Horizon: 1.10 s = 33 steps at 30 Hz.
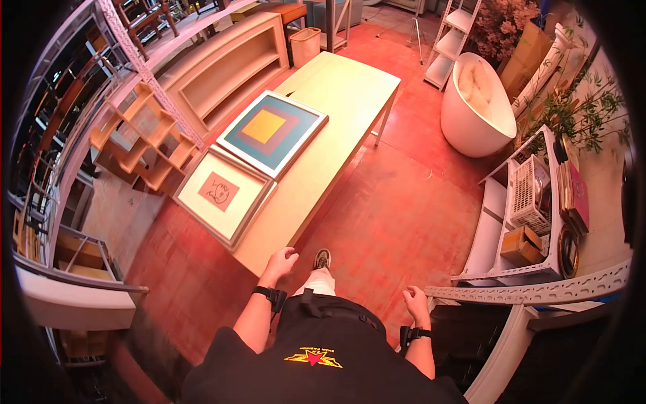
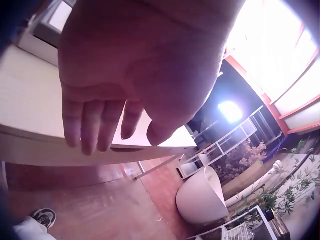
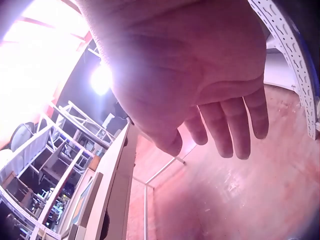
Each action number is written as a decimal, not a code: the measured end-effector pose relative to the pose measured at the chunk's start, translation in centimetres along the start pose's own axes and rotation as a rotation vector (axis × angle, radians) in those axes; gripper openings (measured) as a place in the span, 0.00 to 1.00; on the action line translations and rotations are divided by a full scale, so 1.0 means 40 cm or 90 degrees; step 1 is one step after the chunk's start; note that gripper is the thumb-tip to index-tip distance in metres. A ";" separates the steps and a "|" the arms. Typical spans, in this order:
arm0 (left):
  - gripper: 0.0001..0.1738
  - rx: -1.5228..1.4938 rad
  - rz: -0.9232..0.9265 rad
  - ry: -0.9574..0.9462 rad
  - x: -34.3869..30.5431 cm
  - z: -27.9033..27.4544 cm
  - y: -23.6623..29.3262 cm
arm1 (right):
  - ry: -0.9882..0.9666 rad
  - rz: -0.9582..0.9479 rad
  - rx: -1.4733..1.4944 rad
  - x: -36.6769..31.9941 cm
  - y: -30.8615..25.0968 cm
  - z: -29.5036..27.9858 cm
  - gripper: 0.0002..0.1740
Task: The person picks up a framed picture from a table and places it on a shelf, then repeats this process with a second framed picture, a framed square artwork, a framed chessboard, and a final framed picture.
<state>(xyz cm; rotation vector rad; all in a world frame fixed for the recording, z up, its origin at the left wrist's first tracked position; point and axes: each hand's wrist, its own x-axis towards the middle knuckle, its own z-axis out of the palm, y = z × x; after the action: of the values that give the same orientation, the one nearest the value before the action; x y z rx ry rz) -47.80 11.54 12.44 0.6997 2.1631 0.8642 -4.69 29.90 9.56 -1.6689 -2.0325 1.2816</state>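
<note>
My left hand (image 1: 280, 263) hangs beside the near corner of a long pale table (image 1: 343, 81), its fingers relaxed and holding nothing. On my other side, my right hand (image 1: 415, 302) hangs loose over the red floor, also holding nothing; the right wrist view shows its fingers (image 3: 220, 130) nearly straight. Two framed pictures lie on the table's left side. One framed print (image 1: 272, 132) has nested squares in yellow, mauve and teal. Nearer to me, a second framed picture (image 1: 222, 191) shows a line drawing on a pinkish patch; its frame reaches past the table's left edge.
A white bathtub (image 1: 464, 128) stands at the far right, near a leafy plant (image 1: 579, 111). Closer on the right, a white shelf unit (image 1: 494, 222) bears a basket (image 1: 527, 192) and a cardboard box (image 1: 521, 246). Wooden cubby shelves (image 1: 158, 175) stand left of the table.
</note>
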 end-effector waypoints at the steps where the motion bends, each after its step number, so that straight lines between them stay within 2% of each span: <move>1: 0.25 0.013 0.014 0.008 0.039 -0.004 0.010 | 0.000 0.021 0.011 0.021 0.002 -0.003 0.22; 4: 0.25 0.007 0.027 0.019 0.139 -0.034 0.065 | 0.015 0.029 0.019 0.079 -0.030 -0.013 0.22; 7: 0.23 -0.010 0.064 0.057 0.246 -0.064 0.083 | 0.034 0.037 0.017 0.138 -0.126 -0.019 0.22; 9: 0.22 -0.036 0.095 0.142 0.308 -0.095 0.118 | 0.042 0.066 0.015 0.173 -0.167 -0.015 0.23; 11: 0.20 -0.031 0.077 0.160 0.354 -0.127 0.145 | 0.075 0.002 -0.020 0.209 -0.190 0.001 0.22; 13: 0.21 0.081 0.210 0.326 0.412 -0.148 0.128 | 0.066 0.026 -0.018 0.227 -0.251 0.012 0.22; 15: 0.23 0.064 0.193 0.297 0.434 -0.173 0.144 | 0.053 0.042 -0.019 0.255 -0.277 0.023 0.22; 17: 0.27 0.216 0.163 0.269 0.460 -0.182 0.123 | 0.032 0.037 -0.039 0.284 -0.278 0.044 0.22; 18: 0.31 0.241 0.101 0.231 0.474 -0.176 0.103 | 0.029 0.035 -0.041 0.294 -0.303 0.047 0.22; 19: 0.31 0.240 0.097 0.233 0.482 -0.169 0.082 | 0.020 0.030 -0.051 0.301 -0.327 0.050 0.22; 22: 0.34 0.293 -0.010 0.159 0.468 -0.176 0.118 | 0.001 0.021 -0.060 0.354 -0.348 0.051 0.22; 26: 0.35 0.278 -0.053 0.162 0.485 -0.171 0.135 | -0.031 0.034 -0.060 0.431 -0.381 0.033 0.22; 33: 0.39 0.329 -0.177 0.193 0.498 -0.134 0.177 | -0.103 -0.035 -0.098 0.633 -0.432 -0.008 0.22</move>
<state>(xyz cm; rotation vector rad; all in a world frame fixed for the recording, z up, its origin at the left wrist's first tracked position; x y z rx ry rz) -62.54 27.63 12.63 0.5079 2.7167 0.2717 -24.86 52.66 13.53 -1.6065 -2.3077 1.3110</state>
